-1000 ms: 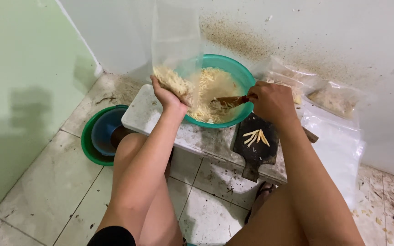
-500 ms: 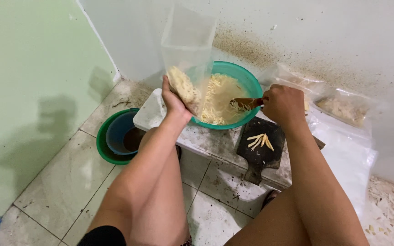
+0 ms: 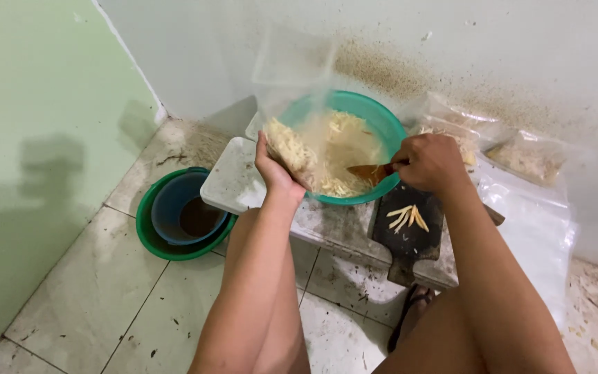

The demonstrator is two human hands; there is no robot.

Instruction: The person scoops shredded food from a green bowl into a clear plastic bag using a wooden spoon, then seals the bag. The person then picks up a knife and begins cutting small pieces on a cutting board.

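Note:
My left hand (image 3: pixel 276 173) grips the bottom of a clear plastic bag (image 3: pixel 292 90) that stands upright and is partly filled with pale shredded food. The bag hangs over the near left rim of a teal bowl (image 3: pixel 389 128) holding more of the same shreds. My right hand (image 3: pixel 432 163) is closed on a wooden spoon (image 3: pixel 370 171), whose blade reaches into the bowl towards the bag. The bowl rests on a low grey stone slab (image 3: pixel 233 183).
A dark cutting board (image 3: pixel 410 239) with a few pale strips lies on the slab right of the bowl. Filled clear bags (image 3: pixel 520 156) lean against the white wall at right. A green basin with a blue bowl inside (image 3: pixel 181 218) sits on the tiled floor at left.
My left hand has lifted the bag higher and shifted it right, over the bowl's rim. The view has swung slightly, showing more floor at left. The spoon stays in the bowl.

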